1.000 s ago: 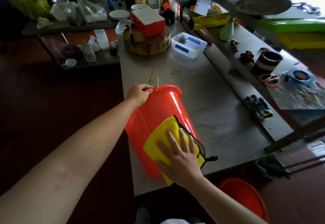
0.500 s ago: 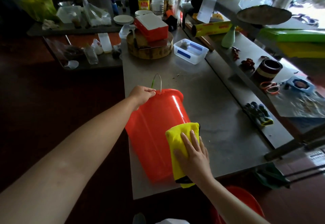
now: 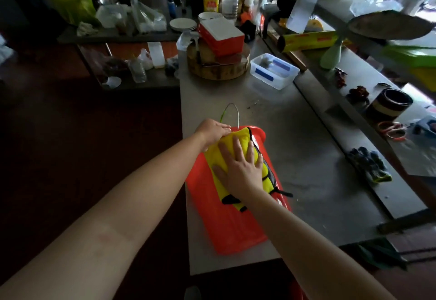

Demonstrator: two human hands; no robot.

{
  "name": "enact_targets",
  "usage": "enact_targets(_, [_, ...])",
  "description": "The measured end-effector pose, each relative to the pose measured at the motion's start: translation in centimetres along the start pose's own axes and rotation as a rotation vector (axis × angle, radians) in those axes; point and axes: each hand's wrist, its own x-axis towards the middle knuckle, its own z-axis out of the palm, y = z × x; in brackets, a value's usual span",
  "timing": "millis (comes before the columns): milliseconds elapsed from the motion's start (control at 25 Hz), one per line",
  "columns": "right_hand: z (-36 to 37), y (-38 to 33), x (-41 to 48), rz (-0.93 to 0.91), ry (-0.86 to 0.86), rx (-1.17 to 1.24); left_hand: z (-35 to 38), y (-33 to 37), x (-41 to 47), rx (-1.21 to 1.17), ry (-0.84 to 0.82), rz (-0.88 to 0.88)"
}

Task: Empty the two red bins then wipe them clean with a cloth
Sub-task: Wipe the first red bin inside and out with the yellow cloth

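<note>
Head view, and here we go: the round red plastic bin (image 3: 231,224) is lying on its side on the grey steel table (image 3: 306,158), mouth pointing away from me. My left hand (image 3: 212,131) is gripping the bin's far rim, fingers curled over the lip, just beside the thin wire handle (image 3: 232,111) sticking up. My right hand (image 3: 240,167) is lying flat, fingers spread, pressing the soft yellow microfibre cloth (image 3: 219,156) onto the bin's upper wall near that rim.

I'm judging the bin light, slick and ready to roll, so the rim is the place to pin it. The limp cloth needs a whole palm.

The bin's inside is facing away, so I cannot tell its contents. Beyond the bin, a clear plastic tub (image 3: 273,71) is holding pale, blue-marked items, too blurred to name.
</note>
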Motion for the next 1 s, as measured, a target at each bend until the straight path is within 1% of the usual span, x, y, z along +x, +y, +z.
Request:
enact_targets(80, [0.0, 0.2, 0.9, 0.008, -0.005, 0.006, 0.0, 0.1, 0.1, 0.012, -0.009, 0.006])
enact_targets(160, [0.7, 1.2, -0.3, 0.009, 0.03, 0.011, 0.3, 0.1, 0.1, 0.01, -0.022, 0.001])
enact_targets(400, [3.1, 6.3, -9.4, 0.04, 0.126, 0.027, 0.5, -0.3, 0.0, 0.055, 0.01, 0.018])
enact_targets(560, [3.7, 8.1, -12.9, 0.06, 0.079, 0.069, 0.2, -0.7, -0.4, 0.026, 0.006, 0.018])
enact_targets(720, [2.6, 7.2, -10.1, 0.085, 0.008, 0.095, -0.5, -1.3, -1.1, -0.011, -0.001, 0.01])
enact_targets(880, [0.6, 4.8, -2.6, 0.132, -0.043, 0.186, -1.5, -1.9, -2.3, -0.038, 0.034, 0.017])
enact_targets(1000, [-0.8, 3.6, 1.6, 0.107, -0.094, 0.229, -2.4, -2.6, -3.1, -0.063, 0.056, 0.018])
